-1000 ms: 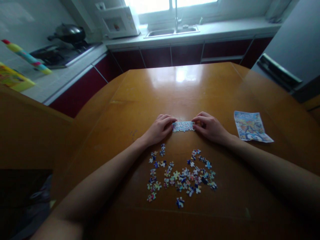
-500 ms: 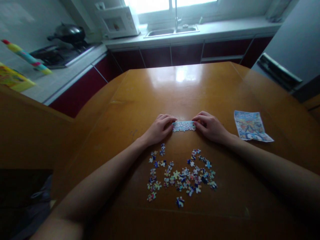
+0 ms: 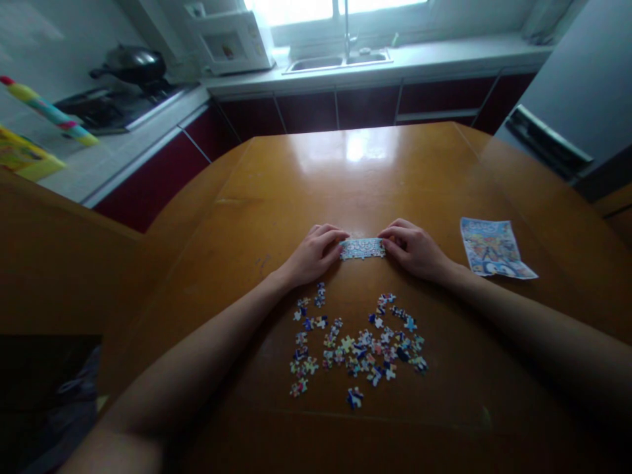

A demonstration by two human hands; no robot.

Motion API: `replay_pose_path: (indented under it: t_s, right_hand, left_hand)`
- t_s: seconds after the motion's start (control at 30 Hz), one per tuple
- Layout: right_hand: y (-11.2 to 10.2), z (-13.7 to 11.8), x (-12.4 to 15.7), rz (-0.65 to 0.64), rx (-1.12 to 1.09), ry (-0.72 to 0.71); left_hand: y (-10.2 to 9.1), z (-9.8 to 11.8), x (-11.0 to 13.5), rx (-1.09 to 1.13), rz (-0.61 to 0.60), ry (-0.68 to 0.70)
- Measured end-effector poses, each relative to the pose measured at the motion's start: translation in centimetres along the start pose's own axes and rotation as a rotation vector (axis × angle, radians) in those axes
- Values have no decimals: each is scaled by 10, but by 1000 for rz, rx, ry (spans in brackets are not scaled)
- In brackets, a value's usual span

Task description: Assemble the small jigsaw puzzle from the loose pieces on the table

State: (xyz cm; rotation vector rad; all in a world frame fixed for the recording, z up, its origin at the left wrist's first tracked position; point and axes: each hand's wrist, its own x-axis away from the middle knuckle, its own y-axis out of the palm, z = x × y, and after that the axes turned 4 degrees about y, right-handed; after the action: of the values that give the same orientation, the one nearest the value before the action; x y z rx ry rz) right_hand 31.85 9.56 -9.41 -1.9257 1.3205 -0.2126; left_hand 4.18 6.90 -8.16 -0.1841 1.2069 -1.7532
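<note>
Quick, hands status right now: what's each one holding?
Left hand: closed on the left end of the puzzle strip.
Right hand: closed on the strip's right end.

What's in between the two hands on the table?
A short strip of joined puzzle pieces lies between the left hand and right hand, held at both ends; head view.

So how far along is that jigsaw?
Early days, I'd say. Done: one short joined strip lies on the table. In hand: the left hand and right hand hold its two ends, fingertips on it. Left: the loose pieces scattered nearer the person, seemingly far more than the strip contains. A printed picture sheet lies to the right, untouched.
</note>
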Motion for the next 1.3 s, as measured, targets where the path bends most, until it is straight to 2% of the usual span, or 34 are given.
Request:
replay_pose_path:
  t_s: [0.53,0.67,0.83,0.93,1.03,1.1,1.2,1.3]
  right_hand:
    - [0,1,0,13,-3,-11]
    - [0,2,-1,14,-8,-15]
    - [0,7,-2,21,-24,-19]
    - [1,9,-2,34,-38,-20]
    - [3,10,-3,47,-54,-15]
    - [3,10,-4,47,-64,-10]
    - [4,9,-4,54,-71,-10]
    - [5,8,-3,56,-66,-13]
  left_hand:
    - [2,0,1,2,-8,13]
    - [2,-6,0,125,40,-54]
    - [-12,-12,-2,460,144,-236]
    - [-36,5,-6,523,196,-258]
    - [-63,38,-9,511,128,-224]
    - [-74,61,-7,453,124,-202]
    - [-75,87,5,313,42,-184]
    - [-61,102,25,193,-77,-145]
